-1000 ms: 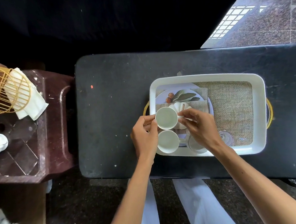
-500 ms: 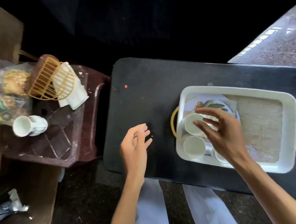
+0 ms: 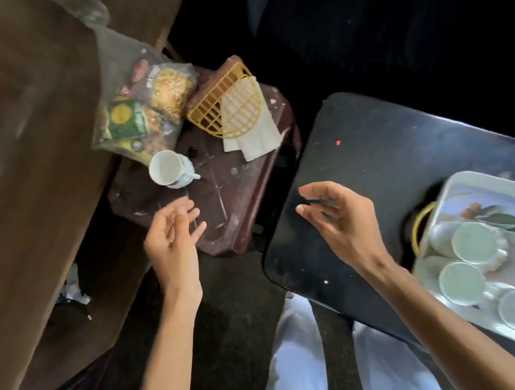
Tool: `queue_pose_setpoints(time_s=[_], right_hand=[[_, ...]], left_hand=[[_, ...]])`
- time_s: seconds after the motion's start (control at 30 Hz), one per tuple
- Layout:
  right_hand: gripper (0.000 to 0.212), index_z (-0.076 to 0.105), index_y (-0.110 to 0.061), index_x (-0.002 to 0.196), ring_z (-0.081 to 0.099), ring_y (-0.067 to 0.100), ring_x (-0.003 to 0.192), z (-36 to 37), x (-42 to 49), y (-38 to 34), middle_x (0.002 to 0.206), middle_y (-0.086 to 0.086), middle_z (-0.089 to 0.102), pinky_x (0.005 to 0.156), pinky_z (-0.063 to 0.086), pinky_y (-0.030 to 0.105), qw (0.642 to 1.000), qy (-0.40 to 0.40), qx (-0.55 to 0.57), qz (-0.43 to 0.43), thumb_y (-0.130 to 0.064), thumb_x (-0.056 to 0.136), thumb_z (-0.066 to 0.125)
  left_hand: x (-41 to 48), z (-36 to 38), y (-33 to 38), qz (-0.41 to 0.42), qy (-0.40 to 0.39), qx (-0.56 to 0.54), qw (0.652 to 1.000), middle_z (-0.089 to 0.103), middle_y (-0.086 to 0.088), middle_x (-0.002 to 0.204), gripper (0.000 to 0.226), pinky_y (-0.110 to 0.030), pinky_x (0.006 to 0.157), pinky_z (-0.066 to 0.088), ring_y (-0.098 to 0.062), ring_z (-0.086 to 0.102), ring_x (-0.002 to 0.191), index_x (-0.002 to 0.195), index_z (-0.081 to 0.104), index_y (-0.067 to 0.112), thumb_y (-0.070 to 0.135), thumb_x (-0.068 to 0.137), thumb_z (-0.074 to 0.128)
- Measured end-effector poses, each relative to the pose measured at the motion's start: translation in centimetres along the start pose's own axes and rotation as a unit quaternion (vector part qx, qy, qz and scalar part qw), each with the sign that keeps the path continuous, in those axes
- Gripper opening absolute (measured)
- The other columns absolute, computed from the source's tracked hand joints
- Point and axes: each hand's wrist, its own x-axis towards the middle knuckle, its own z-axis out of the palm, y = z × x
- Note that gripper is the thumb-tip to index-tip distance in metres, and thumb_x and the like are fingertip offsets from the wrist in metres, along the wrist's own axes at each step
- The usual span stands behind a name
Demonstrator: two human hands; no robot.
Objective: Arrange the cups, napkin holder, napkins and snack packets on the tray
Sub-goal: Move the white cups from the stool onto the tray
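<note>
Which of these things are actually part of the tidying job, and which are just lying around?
Part of the job:
- white rectangular tray holding three white cups
- white handled cup on the maroon stool
- yellow lattice napkin holder
- white paper napkins
- bagged snack packets

Just lying about:
- maroon plastic stool
- black table
- crumpled litter on the floor

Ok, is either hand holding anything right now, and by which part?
Nothing is held. The left hand and right hand are both open and empty, apart from the cup.

One cup [image 3: 170, 169] lies on the stool [image 3: 235, 196], left of the tray [image 3: 460, 184] holding three cups [image 3: 474, 242].
</note>
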Motion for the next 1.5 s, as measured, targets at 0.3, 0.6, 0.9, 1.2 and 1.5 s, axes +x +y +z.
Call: queue_pose_setpoints(time_s=[0.3,0.6,0.9,1.2,1.5], right_hand=[[0.028,0.070,-0.011,0.115,0.069,0.006,0.098,12.0,4.6,-3.2,0.111,0.001,0.073,0.088,0.056,0.018,0.997,-0.058,-0.030,-0.037,-0.014,0.088,0.075],[0.032,0.068,-0.014,0.118,0.067,0.013,0.103,18.4,8.2,-4.3,0.116,0.001,0.070,0.091,0.057,0.029,0.994,-0.067,-0.078,-0.045,-0.011,0.087,0.075],[0.013,0.072,-0.015,0.099,0.063,-0.018,0.081,19.2,8.9,-3.6,0.089,-0.015,0.069,0.070,0.047,0.002,0.998,-0.043,-0.028,-0.026,-0.006,0.089,0.072],[0.023,0.062,-0.032,0.082,0.067,-0.010,0.086,15.4,7.0,-3.9,0.086,-0.023,0.070,0.072,0.051,0.007,1.000,-0.015,0.001,-0.023,-0.014,0.088,0.075],[0.013,0.072,-0.021,0.089,0.070,-0.007,0.082,5.3,1.6,-1.3,0.088,-0.023,0.074,0.073,0.049,0.004,0.997,0.069,0.016,-0.011,-0.009,0.086,0.077]], left_hand=[[8.8,-2.9,-0.6,-0.001,0.053,0.002,0.999,0.073,0.000,0.114,0.021,-0.027,0.083,0.062,-0.012,0.072,0.108,0.106,0.070,0.025,0.015,0.104,0.052],[13.4,-2.6,-1.2,-0.049,0.040,-0.004,0.998,0.074,-0.005,0.118,0.021,-0.028,0.086,0.062,-0.007,0.072,0.106,0.113,0.070,0.018,0.014,0.106,0.050],[13.5,-1.6,-0.7,-0.076,0.011,-0.030,0.997,0.078,0.018,0.096,0.032,-0.023,0.078,0.062,0.002,0.073,0.099,0.090,0.077,0.033,0.021,0.105,0.052],[10.0,-1.0,0.0,-0.096,-0.024,-0.061,0.993,0.081,0.005,0.107,0.031,-0.028,0.081,0.063,-0.010,0.074,0.108,0.108,0.076,0.015,0.029,0.107,0.049],[1.9,4.2,0.1,-0.102,-0.149,-0.057,0.982,0.080,-0.003,0.112,0.027,-0.029,0.085,0.063,-0.011,0.075,0.106,0.113,0.076,0.010,0.010,0.105,0.050]])
